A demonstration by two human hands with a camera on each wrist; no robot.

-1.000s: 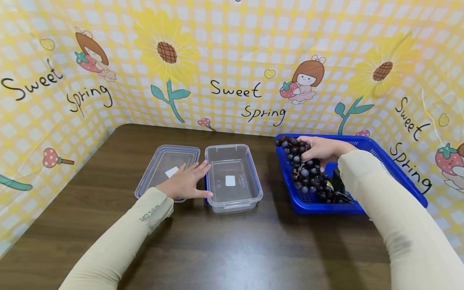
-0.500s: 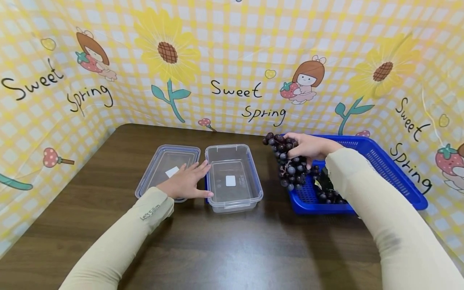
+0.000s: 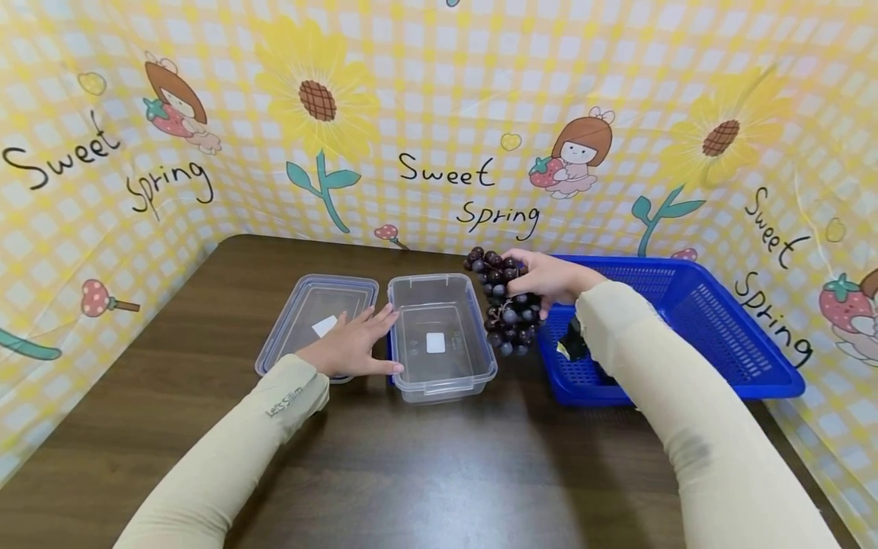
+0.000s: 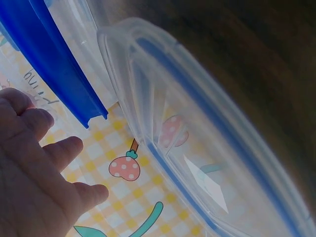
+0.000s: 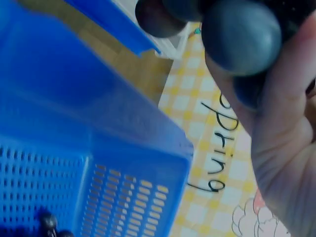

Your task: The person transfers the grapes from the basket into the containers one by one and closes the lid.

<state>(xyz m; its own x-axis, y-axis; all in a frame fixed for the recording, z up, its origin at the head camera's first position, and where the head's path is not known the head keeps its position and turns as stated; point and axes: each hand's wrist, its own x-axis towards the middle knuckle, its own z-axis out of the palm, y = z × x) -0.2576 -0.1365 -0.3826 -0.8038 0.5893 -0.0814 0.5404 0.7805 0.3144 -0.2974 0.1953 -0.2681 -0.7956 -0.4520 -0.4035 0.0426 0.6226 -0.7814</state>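
A bunch of dark grapes (image 3: 511, 316) hangs from my right hand (image 3: 549, 278), whose thumb and fingers grip its top. The bunch is between the clear plastic container (image 3: 439, 366) and the blue basket (image 3: 675, 393). Up close in the right wrist view, round grapes (image 5: 242, 37) press against the thumb. My left hand (image 3: 353, 343) lies with fingers spread across the container's lid (image 3: 288, 335), fingertips right at the container's left rim. Inside the container a small white label shows on the bottom. In the left wrist view the fingers (image 4: 64, 148) are extended.
More dark fruit and a black piece with a yellowish tag (image 3: 572, 343) lie in the basket, partly hidden by the right sleeve (image 3: 631, 343). A checked yellow cloth (image 3: 439, 91) stands behind the brown table (image 3: 384, 473).
My right hand has lifted the grape bunch out of the basket and carried it left, towards the container. The basket has shifted very slightly; my left hand has stayed in place.
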